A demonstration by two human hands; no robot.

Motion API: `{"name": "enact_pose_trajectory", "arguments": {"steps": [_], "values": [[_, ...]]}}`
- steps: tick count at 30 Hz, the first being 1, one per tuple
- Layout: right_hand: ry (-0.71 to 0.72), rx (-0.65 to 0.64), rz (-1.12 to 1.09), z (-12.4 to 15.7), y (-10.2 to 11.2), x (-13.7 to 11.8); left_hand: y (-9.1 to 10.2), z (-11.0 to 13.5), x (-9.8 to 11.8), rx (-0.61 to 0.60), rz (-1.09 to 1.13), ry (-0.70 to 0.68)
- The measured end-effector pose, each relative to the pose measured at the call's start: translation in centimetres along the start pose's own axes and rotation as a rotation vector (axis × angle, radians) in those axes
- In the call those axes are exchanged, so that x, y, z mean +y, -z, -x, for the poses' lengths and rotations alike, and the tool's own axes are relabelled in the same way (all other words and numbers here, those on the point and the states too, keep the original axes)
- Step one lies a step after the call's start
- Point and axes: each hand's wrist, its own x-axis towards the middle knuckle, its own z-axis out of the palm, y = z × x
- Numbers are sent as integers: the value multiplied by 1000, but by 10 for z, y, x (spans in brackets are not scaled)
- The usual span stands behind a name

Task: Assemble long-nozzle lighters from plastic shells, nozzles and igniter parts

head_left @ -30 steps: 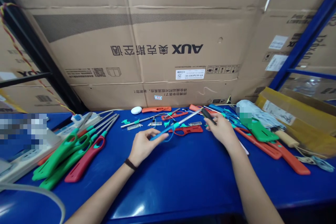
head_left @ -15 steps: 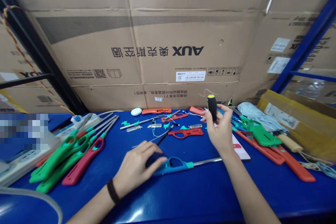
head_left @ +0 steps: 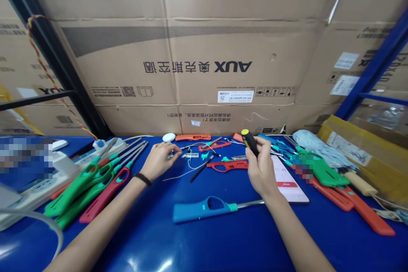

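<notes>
My right hand (head_left: 259,169) is closed round a black screwdriver handle with a yellow cap (head_left: 249,140), held upright above the blue table. My left hand (head_left: 158,158) reaches to the small parts near the back, its fingertips pinched at a thin metal piece (head_left: 174,152). A blue long-nosed lighter (head_left: 207,210) lies flat on the table in front of me, its metal tube passing under my right wrist. Both hands are off it.
Green and red lighters (head_left: 92,185) are heaped at the left beside a white power strip (head_left: 38,182). Red shells (head_left: 227,164) and loose parts lie mid-table. A phone (head_left: 288,180), more lighters (head_left: 338,187) and a folded umbrella (head_left: 321,151) are right. Cardboard boxes (head_left: 197,59) wall the back.
My left hand let go of the blue lighter, which now lies on the table, and moved back to the small parts. My right hand stays raised with the screwdriver.
</notes>
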Motion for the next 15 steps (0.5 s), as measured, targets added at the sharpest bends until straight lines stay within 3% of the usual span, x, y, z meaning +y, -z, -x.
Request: {"name": "enact_pose_trajectory", "arguments": {"steps": [5, 8, 11, 15], "values": [[11, 100, -22, 3, 1, -8, 4, -26, -36, 67, 64, 134], [45, 150, -39, 2, 1, -6, 4, -32, -43, 64, 95, 133], [29, 193, -48, 2, 1, -5, -10, -32, -21, 12, 126, 42], [-9, 170, -22, 3, 1, -12, -44, -38, 28, -126, 140, -152]]}}
